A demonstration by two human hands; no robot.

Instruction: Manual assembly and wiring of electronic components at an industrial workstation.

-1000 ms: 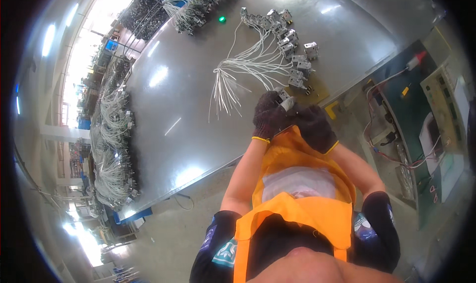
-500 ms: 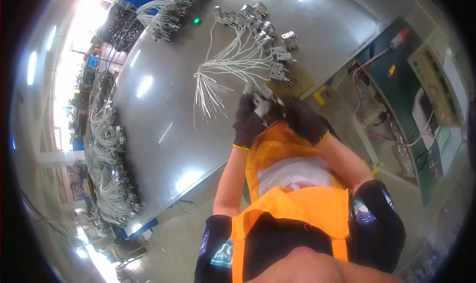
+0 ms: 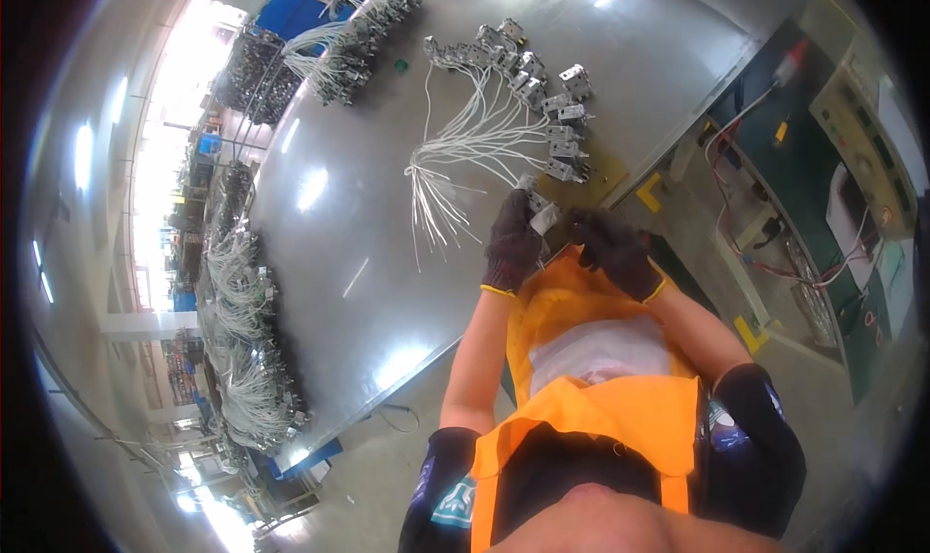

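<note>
My left hand [image 3: 512,243], in a dark glove with a yellow cuff, is closed around a small silvery metal block [image 3: 543,216] at the table's near edge. To its right, my right hand [image 3: 620,253], gloved alike, has its fingers curled in with a gap between it and the block. Whatever its fingertips may pinch is too dark to make out. Beyond the hands, several similar metal blocks [image 3: 566,150] lie in a curved row. White wires [image 3: 475,146] run from them to one gathered point, then spread out as loose ends [image 3: 436,204].
The shiny metal table [image 3: 339,214] carries piles of wired blocks along its left edge [image 3: 250,359] and far left [image 3: 349,59]. A brownish plate [image 3: 605,177] lies by the right edge. On the right stands a dark green bench [image 3: 775,156] with cables. A small green thing [image 3: 401,66] sits farther back.
My right hand has drawn away from the block, leaving a gap; my left hand still holds it. The whole view has shifted a little. The small green thing was brightly lit and now looks dark.
</note>
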